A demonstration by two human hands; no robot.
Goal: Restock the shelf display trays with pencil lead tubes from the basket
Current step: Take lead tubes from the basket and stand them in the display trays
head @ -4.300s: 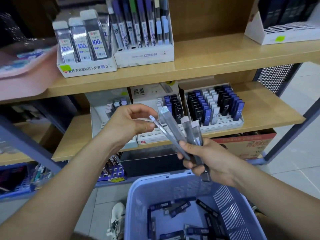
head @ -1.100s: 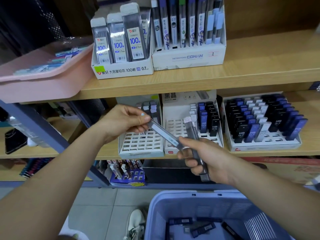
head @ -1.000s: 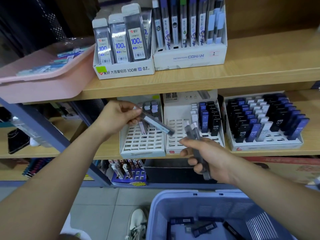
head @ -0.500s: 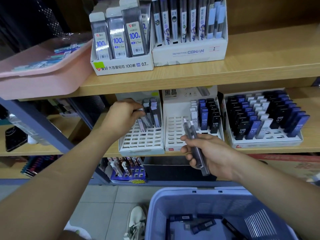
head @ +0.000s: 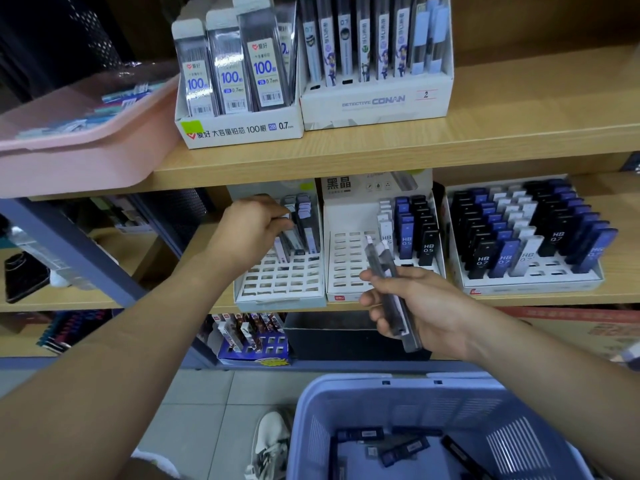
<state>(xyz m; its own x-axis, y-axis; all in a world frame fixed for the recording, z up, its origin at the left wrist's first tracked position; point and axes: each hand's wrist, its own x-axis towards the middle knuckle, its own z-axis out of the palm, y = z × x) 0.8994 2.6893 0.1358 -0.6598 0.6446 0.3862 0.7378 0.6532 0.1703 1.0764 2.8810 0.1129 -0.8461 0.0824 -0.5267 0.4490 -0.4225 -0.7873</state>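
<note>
My left hand (head: 249, 228) reaches into the left white slotted tray (head: 277, 287) on the middle shelf, fingers closed on a grey lead tube (head: 289, 239) that stands tilted in a slot beside several others. My right hand (head: 412, 306) hovers in front of the middle tray (head: 349, 268) and grips a small bundle of clear grey lead tubes (head: 384, 271), pointing up and left. The blue basket (head: 446, 403) sits below with several dark tubes (head: 403, 448) lying in its bottom.
The right tray (head: 526, 282) holds many black, blue and white tubes. The upper shelf carries a 100-lead box (head: 239, 129), a Conan box (head: 374, 105) and a pink bin (head: 79, 154). A shoe (head: 270, 441) is on the floor beside the basket.
My left hand carried one tube from the bundle in my right hand up and back into the left tray. My right hand stayed roughly in place with the remaining tubes.
</note>
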